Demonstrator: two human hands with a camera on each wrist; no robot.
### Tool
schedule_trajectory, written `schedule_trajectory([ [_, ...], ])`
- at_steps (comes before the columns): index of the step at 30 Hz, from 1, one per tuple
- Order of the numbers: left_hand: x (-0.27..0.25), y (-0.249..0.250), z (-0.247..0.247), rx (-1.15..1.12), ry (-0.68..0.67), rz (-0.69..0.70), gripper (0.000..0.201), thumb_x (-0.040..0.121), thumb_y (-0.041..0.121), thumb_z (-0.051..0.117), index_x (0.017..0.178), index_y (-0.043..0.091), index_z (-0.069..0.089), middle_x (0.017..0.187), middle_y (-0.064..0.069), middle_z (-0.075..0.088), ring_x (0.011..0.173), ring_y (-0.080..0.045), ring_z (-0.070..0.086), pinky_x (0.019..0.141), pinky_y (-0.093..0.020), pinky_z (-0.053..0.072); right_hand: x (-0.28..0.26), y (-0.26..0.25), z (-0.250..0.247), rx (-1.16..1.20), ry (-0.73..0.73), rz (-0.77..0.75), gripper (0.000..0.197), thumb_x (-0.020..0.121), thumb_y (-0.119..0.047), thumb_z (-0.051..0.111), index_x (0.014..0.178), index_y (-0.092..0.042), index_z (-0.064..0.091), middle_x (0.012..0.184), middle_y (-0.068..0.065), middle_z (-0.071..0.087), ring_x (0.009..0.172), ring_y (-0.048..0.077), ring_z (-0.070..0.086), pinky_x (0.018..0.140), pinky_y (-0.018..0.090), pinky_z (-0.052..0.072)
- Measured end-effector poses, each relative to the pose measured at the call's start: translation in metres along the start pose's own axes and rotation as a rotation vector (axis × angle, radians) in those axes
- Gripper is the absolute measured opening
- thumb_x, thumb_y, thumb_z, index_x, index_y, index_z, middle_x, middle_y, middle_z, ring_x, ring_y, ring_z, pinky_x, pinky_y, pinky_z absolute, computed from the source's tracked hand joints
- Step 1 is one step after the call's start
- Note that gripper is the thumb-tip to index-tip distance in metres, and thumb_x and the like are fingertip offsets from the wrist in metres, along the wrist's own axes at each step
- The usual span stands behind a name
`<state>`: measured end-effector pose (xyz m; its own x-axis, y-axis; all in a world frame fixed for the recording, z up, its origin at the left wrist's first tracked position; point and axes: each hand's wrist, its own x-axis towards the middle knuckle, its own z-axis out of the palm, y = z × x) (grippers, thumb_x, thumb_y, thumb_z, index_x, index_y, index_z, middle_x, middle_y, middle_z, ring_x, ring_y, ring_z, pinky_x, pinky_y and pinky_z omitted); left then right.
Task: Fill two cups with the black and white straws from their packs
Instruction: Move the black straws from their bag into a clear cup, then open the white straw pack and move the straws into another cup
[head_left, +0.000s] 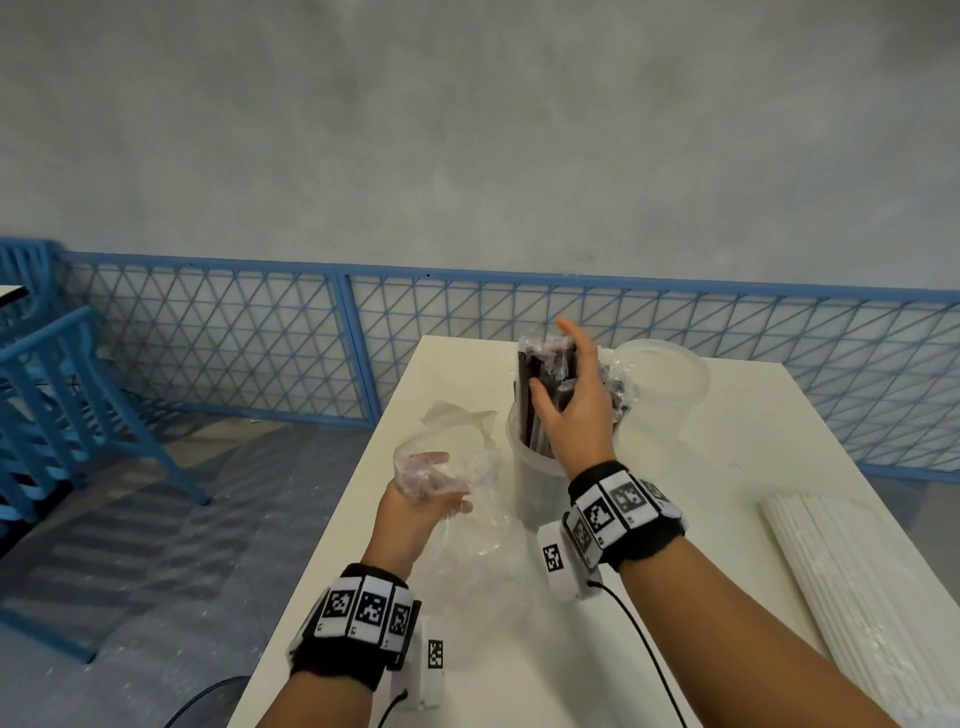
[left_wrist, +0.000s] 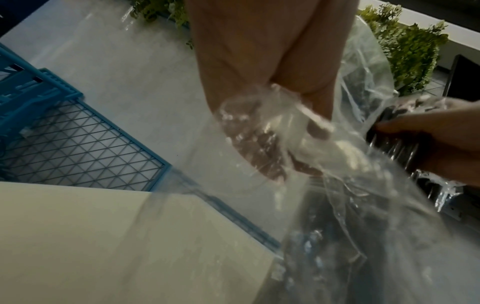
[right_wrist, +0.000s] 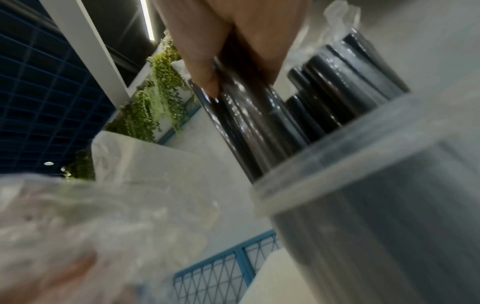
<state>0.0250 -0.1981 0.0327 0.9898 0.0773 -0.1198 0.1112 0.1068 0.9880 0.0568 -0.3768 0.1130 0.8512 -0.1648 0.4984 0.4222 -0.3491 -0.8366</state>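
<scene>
A translucent cup (head_left: 535, 478) stands mid-table with black straws (head_left: 530, 410) upright in it. My right hand (head_left: 571, 400) grips the straws' upper part; the right wrist view shows its thumb and fingers curled round the wrapped black straws (right_wrist: 249, 115) above the cup (right_wrist: 376, 205). Left of the cup, my left hand (head_left: 426, 493) holds the crumpled clear plastic pack (head_left: 457, 467); its fingers curl into the plastic pack (left_wrist: 298, 144) in the left wrist view. A second cup (head_left: 665, 384) stands behind, with no straws showing in it. The white straws' pack (head_left: 862, 592) lies at right.
The white table (head_left: 727, 493) has its left edge beside my left hand, with floor below. A blue lattice fence (head_left: 234, 343) runs behind the table, and blue chairs (head_left: 57, 395) stand far left. Cables trail from both wrist cameras near the table's front.
</scene>
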Motion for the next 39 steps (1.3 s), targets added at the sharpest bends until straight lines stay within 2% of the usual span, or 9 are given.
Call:
schedule_trajectory([
  [7,-0.001,0.000,0.000,-0.087,0.011,0.058,0.047,0.070,-0.005,0.072,0.113,0.006,0.056,0.067,-0.003,0.072,0.064,-0.020,0.069,0.079,-0.034,0.055,-0.010,0.010,0.000,-0.047,-0.139,0.061,0.063,0.085,-0.005,0.061,0.138,-0.022,0.032,0.134,-0.001,0.046,0.118,0.004,0.041,0.108,0.033,0.036],
  [13,-0.004,-0.004,-0.007,-0.307,0.078,0.147,0.067,0.062,0.020,0.082,0.119,0.000,0.052,0.089,-0.010,0.067,0.080,-0.019,0.068,0.082,-0.035,0.054,-0.054,0.016,-0.020,-0.219,0.010,-0.404,0.051,0.083,-0.023,0.062,0.128,-0.014,0.042,0.128,0.004,0.044,0.124,0.005,0.038,0.109,0.019,0.032],
  [18,-0.003,-0.013,-0.003,-0.414,0.058,0.094,0.100,0.045,0.062,0.082,0.122,0.008,0.048,0.087,-0.006,0.069,0.083,-0.016,0.070,0.072,-0.024,0.057,-0.099,0.071,-0.032,-0.211,-0.250,0.069,0.045,0.086,-0.052,0.051,0.119,-0.021,0.053,0.116,-0.007,0.055,0.108,-0.003,0.046,0.095,0.024,0.041],
  [22,-0.010,-0.023,0.003,-0.468,0.082,0.018,0.076,0.065,0.056,0.069,0.121,0.010,0.047,0.077,-0.002,0.073,0.085,-0.022,0.068,0.068,-0.025,0.058,-0.113,0.090,-0.036,-0.009,-0.332,0.536,0.048,0.092,-0.048,0.043,0.133,-0.023,0.040,0.134,-0.003,0.045,0.121,0.011,0.043,0.102,0.030,0.035],
  [25,-0.016,-0.025,0.003,-0.519,0.082,-0.062,0.087,0.049,0.056,0.082,0.119,0.014,0.050,0.094,-0.008,0.072,0.087,-0.022,0.070,0.071,-0.029,0.059,-0.115,0.089,-0.034,0.274,-0.313,0.735,0.037,0.090,-0.045,0.048,0.119,-0.022,0.051,0.115,0.000,0.060,0.107,0.017,0.060,0.085,0.035,0.049],
  [28,-0.022,-0.025,-0.001,-0.179,0.403,0.000,0.103,0.065,0.026,0.083,0.143,0.017,0.017,0.140,-0.010,0.040,0.118,-0.016,0.047,0.099,-0.034,0.043,-0.111,0.088,-0.033,0.174,-0.244,0.666,0.014,0.092,-0.028,0.052,0.095,-0.015,0.054,0.084,0.007,0.061,0.077,0.019,0.063,0.074,0.038,0.052],
  [30,-0.023,-0.023,-0.011,0.201,0.617,0.205,0.106,0.062,0.016,0.086,0.144,0.014,0.018,0.146,-0.013,0.026,0.124,-0.013,0.029,0.106,-0.036,0.031,-0.107,0.089,-0.033,0.059,-0.287,0.628,0.009,0.093,-0.026,0.052,0.089,-0.017,0.051,0.070,0.004,0.057,0.063,0.017,0.056,0.068,0.032,0.051],
  [34,-0.019,-0.029,-0.027,0.942,0.447,0.298,0.053,0.066,0.057,0.071,0.101,0.018,0.065,0.122,-0.007,0.057,0.114,-0.030,0.050,0.104,-0.051,0.027,-0.102,0.089,-0.031,-0.017,-0.392,0.648,0.013,0.094,-0.026,0.049,0.094,-0.013,0.049,0.066,0.003,0.052,0.056,0.014,0.051,0.059,0.025,0.050],
  [39,-0.019,-0.030,-0.034,1.049,0.249,0.314,0.054,0.068,0.071,0.047,0.079,0.020,0.062,0.089,0.007,0.057,0.082,-0.019,0.055,0.095,-0.046,0.035,-0.101,0.093,-0.031,-0.183,-0.439,0.635,0.017,0.095,-0.027,0.046,0.100,-0.010,0.047,0.062,0.003,0.052,0.054,0.013,0.049,0.057,0.022,0.046],
])
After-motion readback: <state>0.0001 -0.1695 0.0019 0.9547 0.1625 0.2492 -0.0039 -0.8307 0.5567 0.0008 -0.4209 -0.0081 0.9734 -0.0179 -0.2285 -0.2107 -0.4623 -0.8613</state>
